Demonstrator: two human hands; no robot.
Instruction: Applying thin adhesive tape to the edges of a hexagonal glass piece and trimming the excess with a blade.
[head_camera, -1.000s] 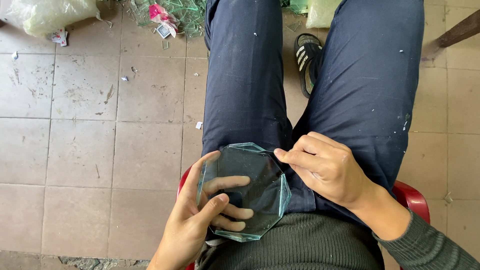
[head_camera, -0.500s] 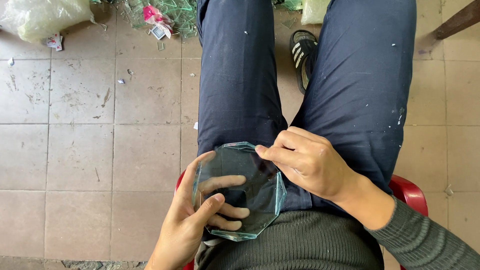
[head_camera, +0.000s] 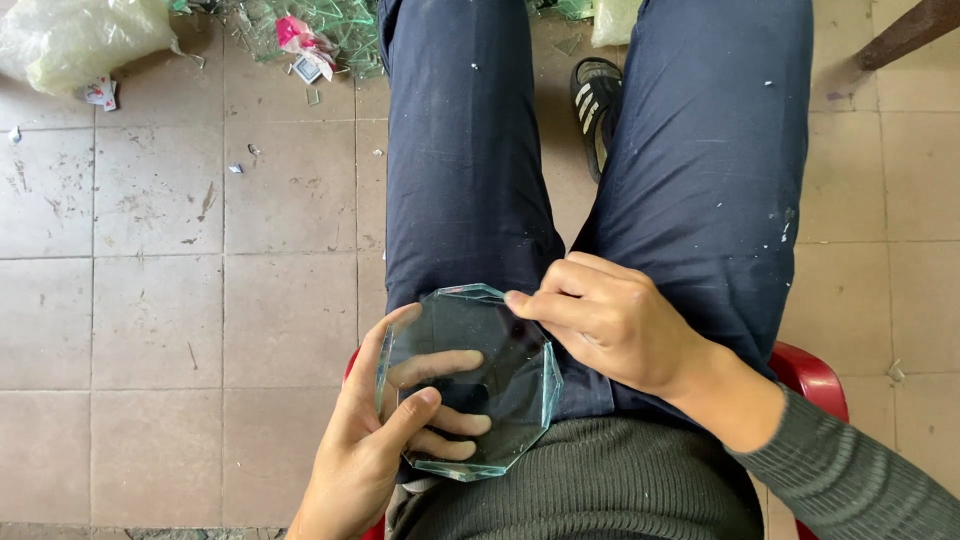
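Above a worn, stained tile floor (head_camera: 170, 300), a seated person on a red chair (head_camera: 812, 375) holds an octagonal glass pane (head_camera: 500, 385) over the lap. Left hand (head_camera: 385, 440) cradles it from beneath, fingers spread; right hand (head_camera: 610, 320) pinches its upper edge. Glass scraps (head_camera: 330, 35), a plastic bag (head_camera: 75, 35) and a black shoe (head_camera: 597, 95) lie beyond the knees.
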